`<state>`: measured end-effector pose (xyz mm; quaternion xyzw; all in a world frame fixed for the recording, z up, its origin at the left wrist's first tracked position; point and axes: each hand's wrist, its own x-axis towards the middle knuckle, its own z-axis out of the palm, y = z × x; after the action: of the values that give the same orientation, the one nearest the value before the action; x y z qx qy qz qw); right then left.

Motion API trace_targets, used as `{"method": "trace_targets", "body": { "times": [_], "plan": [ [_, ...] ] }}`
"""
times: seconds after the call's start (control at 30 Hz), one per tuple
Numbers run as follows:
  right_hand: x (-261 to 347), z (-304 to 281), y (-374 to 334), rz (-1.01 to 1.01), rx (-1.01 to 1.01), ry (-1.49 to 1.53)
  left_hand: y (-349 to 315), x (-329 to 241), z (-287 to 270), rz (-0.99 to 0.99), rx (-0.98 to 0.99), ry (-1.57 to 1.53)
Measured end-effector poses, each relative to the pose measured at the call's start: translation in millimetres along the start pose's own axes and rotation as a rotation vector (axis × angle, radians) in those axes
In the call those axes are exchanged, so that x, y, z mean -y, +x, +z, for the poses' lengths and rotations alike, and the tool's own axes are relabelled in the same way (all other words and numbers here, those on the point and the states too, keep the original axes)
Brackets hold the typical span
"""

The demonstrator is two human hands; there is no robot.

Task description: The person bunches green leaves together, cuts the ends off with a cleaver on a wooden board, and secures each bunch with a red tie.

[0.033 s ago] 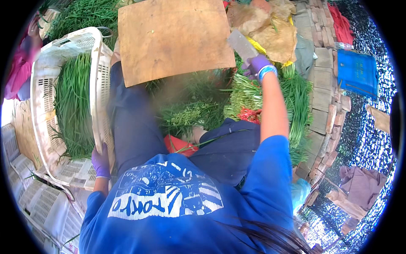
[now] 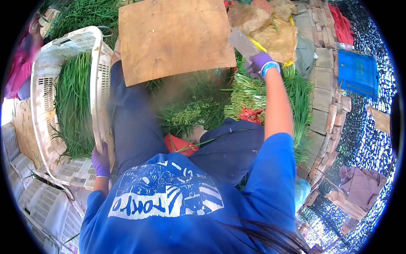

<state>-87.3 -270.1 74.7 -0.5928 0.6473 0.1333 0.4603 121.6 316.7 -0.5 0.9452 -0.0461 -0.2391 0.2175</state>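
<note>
My left hand [image 2: 100,163], in a purple glove, is closed on the near right rim of a white plastic crate [image 2: 96,76]. Long green leaves like garlic chives [image 2: 72,101] lie inside it. My right hand [image 2: 259,64], also gloved in purple with a blue cuff, grips a cleaver [image 2: 243,44]. The broad blade points up and left, by the right edge of a bare brown board [image 2: 177,40]. Just below that hand lie bundled green stalks [image 2: 246,94], pale ends showing, with red ties [image 2: 250,114] on some.
Cut stalk ends [image 2: 186,115] and loose greens lie between my legs, near a red piece [image 2: 179,144]. Brown sheeting [image 2: 279,40] and a row of bricks [image 2: 323,84] run along the right. A blue crate [image 2: 357,73] lies beyond the bricks. More white crates [image 2: 46,203] stand lower left.
My right hand and the cleaver have shifted slightly to the right, and the forearm with them. My left hand stays on the crate rim.
</note>
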Motion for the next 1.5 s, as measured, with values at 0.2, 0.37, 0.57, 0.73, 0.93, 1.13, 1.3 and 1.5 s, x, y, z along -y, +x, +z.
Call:
{"method": "trace_targets", "body": {
  "times": [0.2,0.37,0.57,0.73,0.93,1.13,1.3,1.5],
  "plan": [
    [83.3,17.2,-12.0,-0.125,-0.175,-0.791,-9.6,-6.9,-4.6,-0.007,-0.008,-0.012],
    [82.9,-12.5,-20.0,0.088,0.178,-0.486,-6.7,-10.8,-5.7,-0.026,-0.004,0.052],
    [4.9,-29.8,5.9,0.060,0.405,0.205,-8.3,-19.8,-7.3,-0.037,-0.003,0.088],
    [-42.0,5.0,9.5,-0.038,0.469,0.552,-11.2,-19.1,-7.8,-0.042,-0.017,0.087],
    [-98.8,54.9,30.0,-0.166,0.627,0.963,-4.9,-5.9,-4.7,-0.015,-0.009,0.062],
    [-116.0,112.5,28.0,-0.380,0.810,1.636,-5.3,-2.1,-5.8,-0.036,-0.004,0.044],
    [-83.3,109.9,5.6,-0.365,0.013,0.844,-9.5,-19.6,-5.5,-0.030,0.006,0.083],
    [-99.3,131.7,54.9,-0.445,-0.444,-0.016,-2.4,-16.0,4.2,-0.023,-0.021,0.073]
  ]
}}
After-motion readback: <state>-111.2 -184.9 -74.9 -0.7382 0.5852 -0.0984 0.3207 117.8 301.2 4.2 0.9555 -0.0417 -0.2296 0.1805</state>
